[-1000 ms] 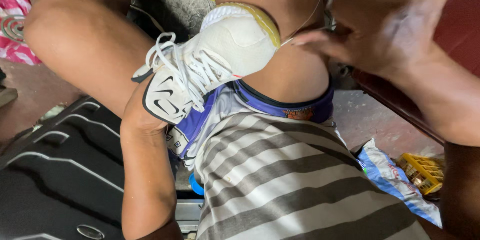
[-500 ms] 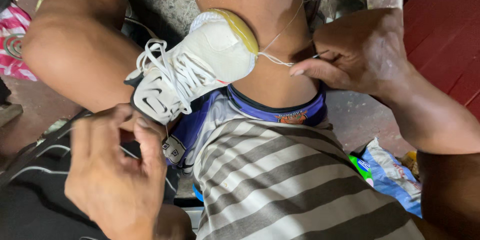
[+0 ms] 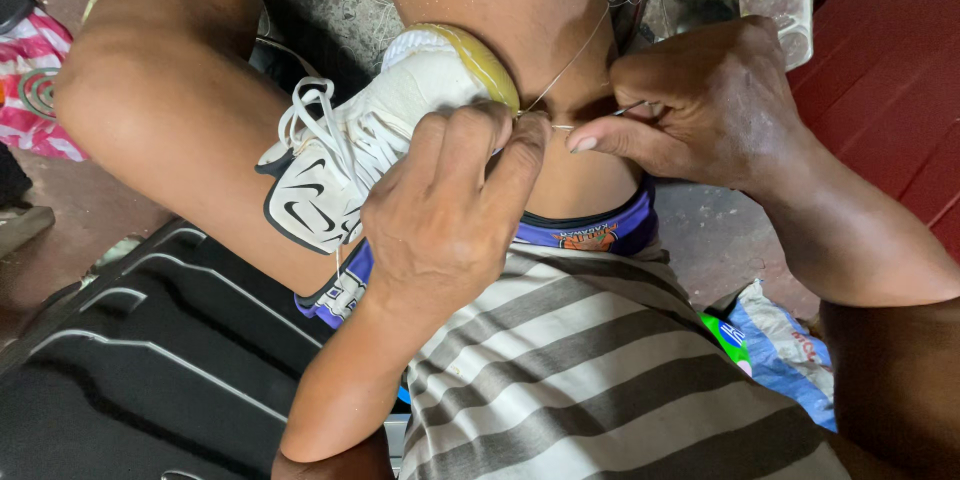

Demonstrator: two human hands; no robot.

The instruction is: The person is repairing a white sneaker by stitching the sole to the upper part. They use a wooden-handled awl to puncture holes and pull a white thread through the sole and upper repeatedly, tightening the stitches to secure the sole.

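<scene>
Clearly, you pinched the thin pale thread [image 3: 560, 75] at the yellowed sole edge of the white laced sneaker [image 3: 375, 145] wedged between your knees, left hand [image 3: 445, 230] and right hand [image 3: 700, 105] both closed tight on it, so a hard tug risked snapping it.

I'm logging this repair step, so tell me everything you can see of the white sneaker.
The white sneaker is a low lace-up with loose white laces, black-edged side trim and a yellowish sole edge. It looks like leather or a synthetic. It lies tilted, wedged between the person's bare knees, sole end up. The left hand pinches at the sole edge; a thin thread runs from there by the right hand.
</scene>
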